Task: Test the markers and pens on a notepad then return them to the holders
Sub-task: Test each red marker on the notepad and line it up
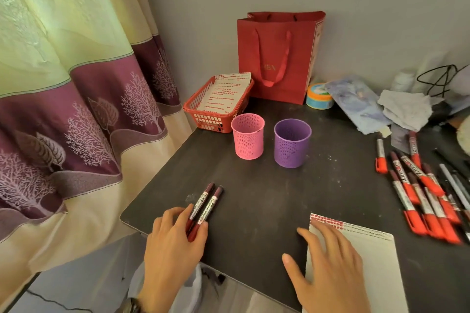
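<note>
Two dark red markers (207, 204) lie side by side on the dark table (267, 198) near its left edge. My left hand (175, 239) rests on their lower ends with straight fingers. My right hand (328, 264) lies flat on the white notepad (376, 262), whose top edge carries rows of red marks. A pink mesh holder (248, 136) and a purple mesh holder (292, 142) stand empty in the middle back. A pile of red-capped markers (422, 193) with a few grey pens (455, 185) lies at the right.
A red basket (203, 114) with a printed sheet stands behind the pink holder. A red paper bag (277, 56) leans on the wall. A small round tin (319, 96), a blue pouch (356, 101) and crumpled paper (404, 107) crowd the back right. A curtain (76, 84) hangs left.
</note>
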A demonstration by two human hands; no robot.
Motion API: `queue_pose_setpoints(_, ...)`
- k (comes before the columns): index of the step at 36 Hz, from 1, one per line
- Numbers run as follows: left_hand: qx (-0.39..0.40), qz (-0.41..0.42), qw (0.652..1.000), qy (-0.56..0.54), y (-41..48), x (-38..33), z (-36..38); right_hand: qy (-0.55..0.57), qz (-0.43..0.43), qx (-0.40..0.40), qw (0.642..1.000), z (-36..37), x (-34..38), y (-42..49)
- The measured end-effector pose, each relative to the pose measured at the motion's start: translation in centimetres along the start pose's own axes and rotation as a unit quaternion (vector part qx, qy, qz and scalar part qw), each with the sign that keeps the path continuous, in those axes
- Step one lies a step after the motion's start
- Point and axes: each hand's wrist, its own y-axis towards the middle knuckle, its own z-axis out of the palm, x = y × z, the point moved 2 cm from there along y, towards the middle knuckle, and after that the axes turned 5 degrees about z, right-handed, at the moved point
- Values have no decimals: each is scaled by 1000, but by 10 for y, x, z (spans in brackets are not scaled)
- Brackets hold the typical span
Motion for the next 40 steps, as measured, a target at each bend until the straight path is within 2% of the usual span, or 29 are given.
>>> queue_pose_setpoints(5,-7,4,1000,7,-5,0,2,26,8,1,1000,13,-6,-1)
queue_pose_setpoints(14,14,7,1000,17,-6,-3,-2,53,-6,64,996,20,-11,0)
queue_pose_setpoints(17,19,8,1000,17,-7,-13,-6,155,6,48,987,13,-12,0)
queue_pose_setpoints(20,15,23,1000,4,-5,-30,-10,329,41,2,943,-2,-17,1)
queue_pose_setpoints(23,37,62,997,-3,1,-56,-6,379,74,-30,922,-18,-35,4)
queue_pose_setpoints(27,52,191,979,-52,3,-99,9,358,67,-65,929,-36,-71,-1)
queue_pose_setpoints(30,118,276,953,-32,12,-138,32,255,41,-59,964,-38,-103,-8)
queue_pose_setpoints(33,161,355,920,-44,32,-186,56,151,21,-18,988,-34,-128,-11)
queue_pose_setpoints(36,211,403,888,-69,50,-238,78,72,21,14,997,-30,-138,-14)
queue_pose_setpoints(40,259,423,866,-65,72,-304,105,97,17,-58,993,-32,-137,-11)
